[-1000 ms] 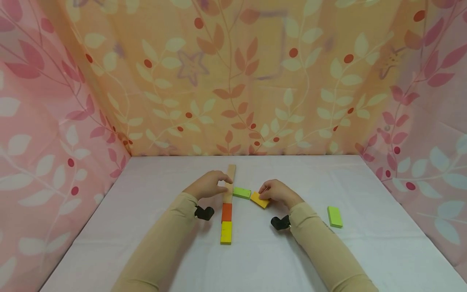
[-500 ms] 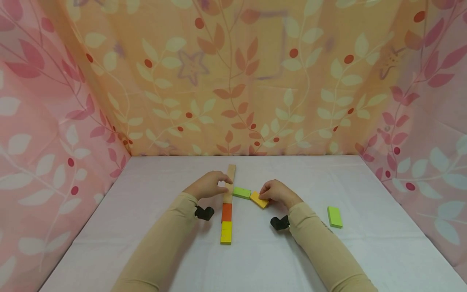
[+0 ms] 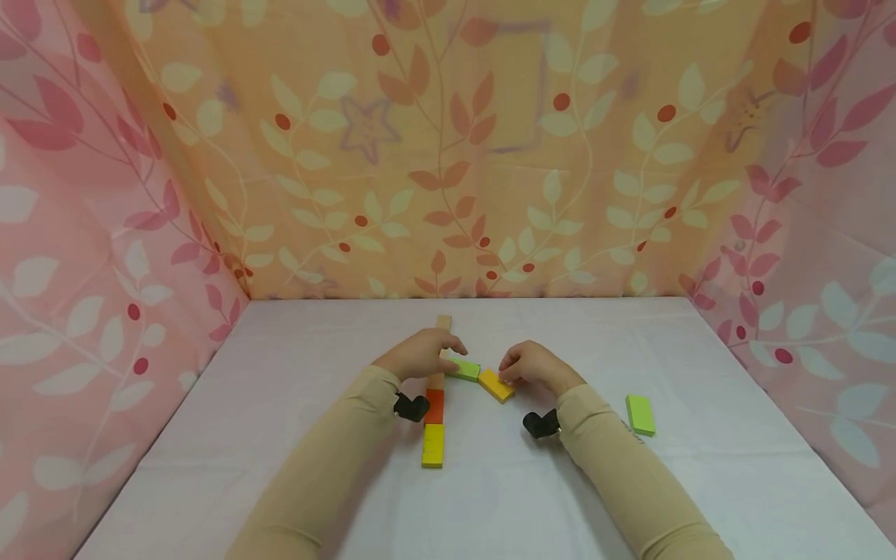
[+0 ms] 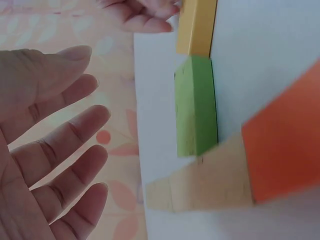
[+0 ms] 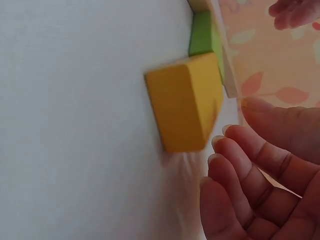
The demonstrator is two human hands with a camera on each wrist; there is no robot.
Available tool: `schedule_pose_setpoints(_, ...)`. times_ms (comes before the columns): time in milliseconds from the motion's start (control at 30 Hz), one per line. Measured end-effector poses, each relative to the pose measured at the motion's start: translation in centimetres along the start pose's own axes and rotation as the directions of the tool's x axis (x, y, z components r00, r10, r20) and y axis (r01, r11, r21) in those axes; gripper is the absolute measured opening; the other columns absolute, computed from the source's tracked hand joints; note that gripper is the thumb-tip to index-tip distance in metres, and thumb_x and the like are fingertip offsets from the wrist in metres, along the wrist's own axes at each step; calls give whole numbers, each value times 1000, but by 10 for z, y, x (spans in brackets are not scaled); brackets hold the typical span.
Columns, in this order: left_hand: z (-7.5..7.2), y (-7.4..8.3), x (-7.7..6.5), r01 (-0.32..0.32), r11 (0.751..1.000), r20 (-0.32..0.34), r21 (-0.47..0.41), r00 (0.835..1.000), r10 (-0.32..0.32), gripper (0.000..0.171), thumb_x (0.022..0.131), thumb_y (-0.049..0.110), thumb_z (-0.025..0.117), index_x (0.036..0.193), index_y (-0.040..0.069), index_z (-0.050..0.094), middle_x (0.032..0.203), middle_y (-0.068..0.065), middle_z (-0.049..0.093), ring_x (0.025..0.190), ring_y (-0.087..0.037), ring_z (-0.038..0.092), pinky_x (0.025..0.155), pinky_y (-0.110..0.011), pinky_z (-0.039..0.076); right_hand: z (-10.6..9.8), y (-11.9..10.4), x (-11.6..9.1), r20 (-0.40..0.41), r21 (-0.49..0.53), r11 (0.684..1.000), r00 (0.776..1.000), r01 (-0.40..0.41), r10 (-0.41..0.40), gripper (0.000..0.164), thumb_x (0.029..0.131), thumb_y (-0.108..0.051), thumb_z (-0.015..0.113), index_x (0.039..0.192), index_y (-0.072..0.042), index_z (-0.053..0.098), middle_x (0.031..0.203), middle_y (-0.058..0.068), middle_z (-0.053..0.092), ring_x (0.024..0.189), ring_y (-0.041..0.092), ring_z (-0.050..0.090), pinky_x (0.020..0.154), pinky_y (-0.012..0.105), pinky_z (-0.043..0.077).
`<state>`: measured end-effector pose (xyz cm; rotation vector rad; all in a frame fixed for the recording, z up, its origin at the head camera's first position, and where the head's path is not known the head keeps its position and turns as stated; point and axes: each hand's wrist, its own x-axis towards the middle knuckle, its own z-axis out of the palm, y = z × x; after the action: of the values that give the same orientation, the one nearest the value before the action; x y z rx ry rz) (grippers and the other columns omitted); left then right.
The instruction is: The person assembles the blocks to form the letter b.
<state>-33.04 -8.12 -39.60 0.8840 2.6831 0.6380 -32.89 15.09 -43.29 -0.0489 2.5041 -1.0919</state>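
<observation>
Hovering with left hand (image 3: 425,354) over bare-wood rectangular strip (image 3: 435,381), with fingers spread. Holding right hand (image 3: 540,365) just beside amber oblong wood-look block (image 3: 494,387), with fingers bent, thumb apart from fingertips. See amber block at four o'clock from green oblong wood-look block (image 3: 465,370), meeting it at an angle. See strip at nine o'clock from green block, followed at six o'clock by red-orange rectangular wood-look block (image 3: 435,407), then yellow rectangular wood-look block (image 3: 433,446). Note second green oblong wood-look block (image 3: 640,414) at four o'clock from right hand, flat on white cloth tabletop (image 3: 490,505).

Block pair (image 3: 488,381) between block column (image 3: 435,407) and lone block (image 3: 640,415)
</observation>
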Motion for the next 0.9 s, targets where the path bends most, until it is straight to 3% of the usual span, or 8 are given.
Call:
schedule_pose_setpoints(167, 6, 9, 6, -5, 1000, 28, -5, 1000, 5, 30, 85, 21, 65, 114, 15, 64, 117, -2, 57, 112, -24, 49, 95, -36, 39, -11, 1, -3, 10, 27, 999, 1000, 24, -25, 12, 80, -13, 68, 90, -5, 66, 81, 6, 60, 75, 19, 54, 69, 29, 50)
schedule_pose_setpoints(533, 24, 35, 23, -112, 993, 65, 33, 992, 109, 29, 84, 22, 66, 112, 16, 65, 113, 0, 59, 106, -23, 53, 91, -32, 41, -46, 15, -20, -15, -2, 996, 996, 93, -93, 22, 83, -15, 66, 100, -2, 65, 91, 7, 62, 80, 20, 55, 75, 35, 51)
schedule_pose_setpoints(900, 48, 66, 37, -237, 970, 106, 51, 967, 230, 29, 82, 18, 69, 110, 15, 65, 109, -2, 61, 100, -19, 56, 85, -23, 42, -82, 36, -44, -63, 32, 992, 991, 121, -119, 30, 84, -15, 64, 108, 3, 60, 97, 10, 63, 86, 24, 60, 77, 36, 51)
